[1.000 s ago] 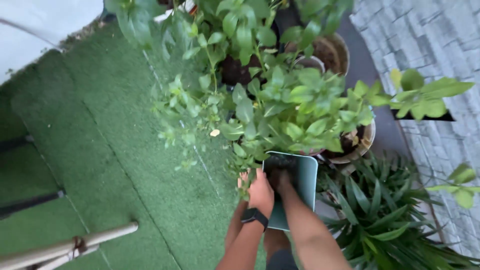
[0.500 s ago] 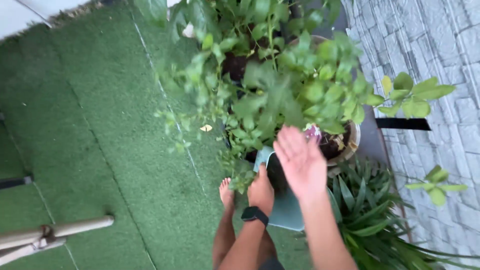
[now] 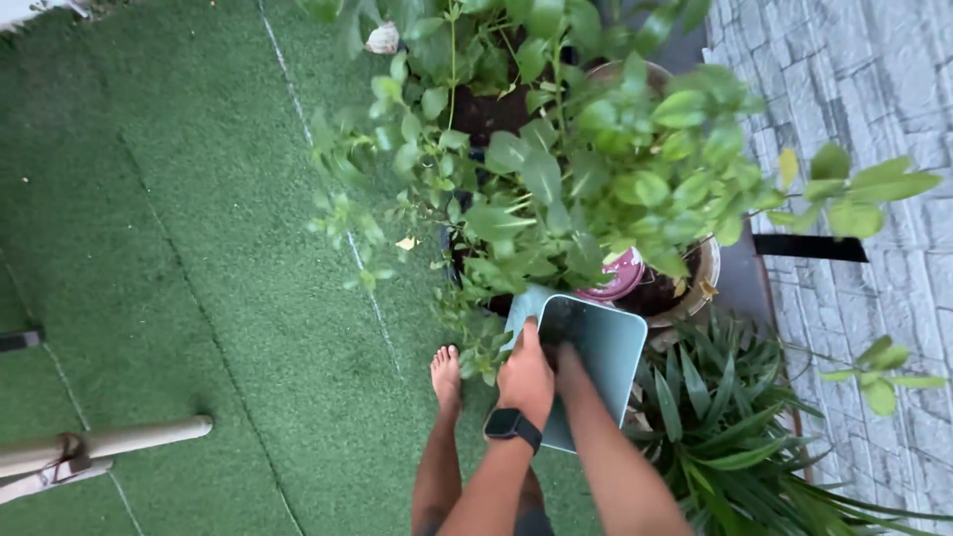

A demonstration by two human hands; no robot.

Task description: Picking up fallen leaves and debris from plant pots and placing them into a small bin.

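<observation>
Gripping one teal bin: left hand, right hand.

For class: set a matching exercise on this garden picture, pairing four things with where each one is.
Things:
1. pale teal rectangular plastic bin
2. black smartwatch
3. bare foot
4. round pink plastic lid

Places:
A. on the green artificial turf
B. in the round pot under the leaves
C. on the left wrist
D. gripped at its rim by the left hand

Pairs: 1-D, 2-C, 3-A, 4-B
</observation>
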